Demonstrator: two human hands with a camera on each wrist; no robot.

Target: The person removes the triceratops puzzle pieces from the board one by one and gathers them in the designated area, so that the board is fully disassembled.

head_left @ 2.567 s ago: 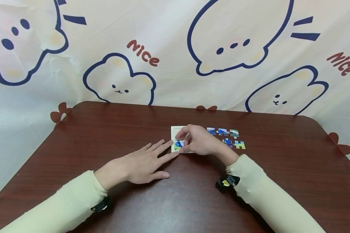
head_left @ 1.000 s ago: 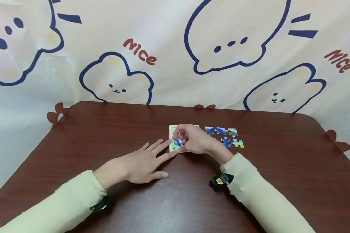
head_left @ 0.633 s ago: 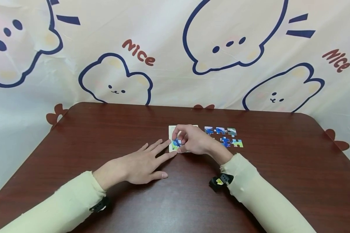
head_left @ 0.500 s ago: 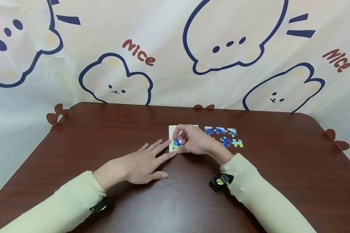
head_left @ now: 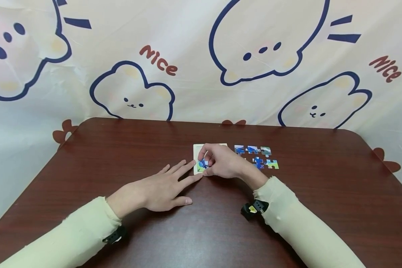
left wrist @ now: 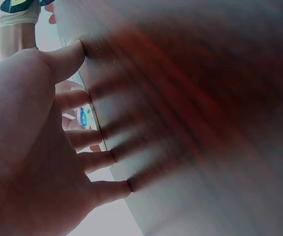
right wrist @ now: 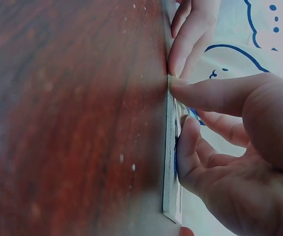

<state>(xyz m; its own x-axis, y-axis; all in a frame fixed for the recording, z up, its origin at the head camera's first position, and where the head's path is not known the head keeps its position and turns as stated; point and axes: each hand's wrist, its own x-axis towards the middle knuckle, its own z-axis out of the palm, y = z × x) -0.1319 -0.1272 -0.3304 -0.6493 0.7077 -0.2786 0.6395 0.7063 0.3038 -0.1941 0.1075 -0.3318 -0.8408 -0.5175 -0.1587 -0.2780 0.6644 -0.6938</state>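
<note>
A small white-rimmed puzzle tray (head_left: pixel 196 150) lies on the table, partly hidden under my right hand (head_left: pixel 222 162). In its near left corner is a blue and green jigsaw piece (head_left: pixel 202 165). The right thumb and curled fingers pinch at this piece; in the right wrist view the thumb (right wrist: pixel 205 95) is at the tray's corner and a bent finger (right wrist: pixel 188 145) lies along its inner side. My left hand (head_left: pixel 157 190) is spread palm down, its fingertips at the tray's left rim and near corner. The left wrist view shows the straight fingers (left wrist: pixel 85 139) touching the tabletop.
Right of the tray lie several loose jigsaw pieces (head_left: pixel 252 150) in two rows, one partly hidden by the right wrist. A printed cloth (head_left: pixel 194 93) hangs behind the dark brown table (head_left: pixel 137 137). Black straps with cameras (head_left: pixel 254 209) sit on both wrists.
The right hand shifts slightly left early on, then keeps its grip at the tray's near left corner. The left hand stays put. The whole view drifts a little.
</note>
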